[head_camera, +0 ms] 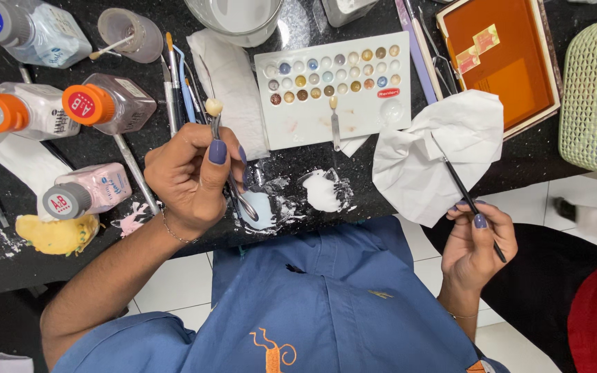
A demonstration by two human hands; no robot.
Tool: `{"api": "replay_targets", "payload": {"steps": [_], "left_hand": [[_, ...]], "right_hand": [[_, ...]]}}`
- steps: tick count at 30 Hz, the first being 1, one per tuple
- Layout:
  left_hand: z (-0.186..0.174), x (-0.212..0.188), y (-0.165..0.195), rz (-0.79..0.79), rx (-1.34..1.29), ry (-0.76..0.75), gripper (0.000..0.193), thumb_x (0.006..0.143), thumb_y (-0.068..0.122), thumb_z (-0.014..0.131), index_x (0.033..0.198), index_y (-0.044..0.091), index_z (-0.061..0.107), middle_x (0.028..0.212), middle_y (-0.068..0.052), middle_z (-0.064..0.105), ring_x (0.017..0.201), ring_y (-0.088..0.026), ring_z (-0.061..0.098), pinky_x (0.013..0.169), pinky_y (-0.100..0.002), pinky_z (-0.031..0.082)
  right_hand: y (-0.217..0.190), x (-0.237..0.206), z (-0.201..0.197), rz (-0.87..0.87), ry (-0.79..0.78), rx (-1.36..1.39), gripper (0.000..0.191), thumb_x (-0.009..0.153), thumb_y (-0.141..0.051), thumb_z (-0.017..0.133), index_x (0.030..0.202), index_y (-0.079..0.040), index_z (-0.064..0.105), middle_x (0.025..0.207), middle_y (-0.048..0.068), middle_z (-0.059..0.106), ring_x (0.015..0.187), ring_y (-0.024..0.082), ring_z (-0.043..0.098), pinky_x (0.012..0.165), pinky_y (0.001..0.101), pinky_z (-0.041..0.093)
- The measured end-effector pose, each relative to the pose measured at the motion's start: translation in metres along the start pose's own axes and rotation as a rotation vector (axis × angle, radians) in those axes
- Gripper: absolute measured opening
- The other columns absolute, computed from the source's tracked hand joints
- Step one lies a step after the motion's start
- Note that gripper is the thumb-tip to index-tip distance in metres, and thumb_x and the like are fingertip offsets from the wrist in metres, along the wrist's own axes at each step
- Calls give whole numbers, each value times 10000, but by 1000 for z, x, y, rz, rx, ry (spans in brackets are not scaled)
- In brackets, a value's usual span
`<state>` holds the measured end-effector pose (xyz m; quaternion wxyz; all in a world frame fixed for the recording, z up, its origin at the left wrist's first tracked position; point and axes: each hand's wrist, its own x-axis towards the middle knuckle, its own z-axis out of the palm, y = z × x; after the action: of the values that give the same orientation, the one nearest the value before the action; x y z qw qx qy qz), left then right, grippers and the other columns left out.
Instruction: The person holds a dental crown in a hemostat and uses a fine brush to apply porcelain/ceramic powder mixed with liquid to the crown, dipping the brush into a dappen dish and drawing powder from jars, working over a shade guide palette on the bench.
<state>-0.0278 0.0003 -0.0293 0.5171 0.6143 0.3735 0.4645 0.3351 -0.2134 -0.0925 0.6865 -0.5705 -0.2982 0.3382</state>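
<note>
**Wiping the brush while the crown waits in its holder**

Holding a metal clamp tool [233,186], the left hand [188,183] has its fingers curled shut around the handle, keeping a small tooth-shaped crown [213,106] raised over the black bench [354,186], near the middle. The right hand [475,245], out past the bench's front edge, pinches a thin black brush [468,197] between closed fingertips; its tip lies against a crumpled white tissue [437,155] overhanging that edge. This looks like a pause between layers, the brush being cleaned or dried. The next stroke would call for a steady, lightly loaded tip, probably from the white paste [323,192] or the shade palette [333,86].
</note>
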Motion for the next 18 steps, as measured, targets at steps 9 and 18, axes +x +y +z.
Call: {"api": "replay_targets", "payload": {"steps": [9, 18], "left_hand": [[-1, 2, -1, 12, 29, -24, 294, 1152, 211, 542, 1016, -42, 606, 774, -67, 662, 592, -65, 634, 508, -194, 522], [1, 2, -1, 5, -8, 3, 286, 1149, 201, 551, 1013, -47, 599, 835, -83, 665, 614, -69, 632, 523, -198, 525]], "right_hand": [[-1, -3, 1, 33, -20, -105, 152, 1122, -67, 619, 1204, 62, 620, 1033, 195, 672, 916, 231, 698, 856, 346, 595], [17, -11, 7, -100, 142, -92, 186, 1181, -124, 622, 1112, 45, 581, 940, 157, 666, 823, 174, 667, 782, 291, 566]]}}
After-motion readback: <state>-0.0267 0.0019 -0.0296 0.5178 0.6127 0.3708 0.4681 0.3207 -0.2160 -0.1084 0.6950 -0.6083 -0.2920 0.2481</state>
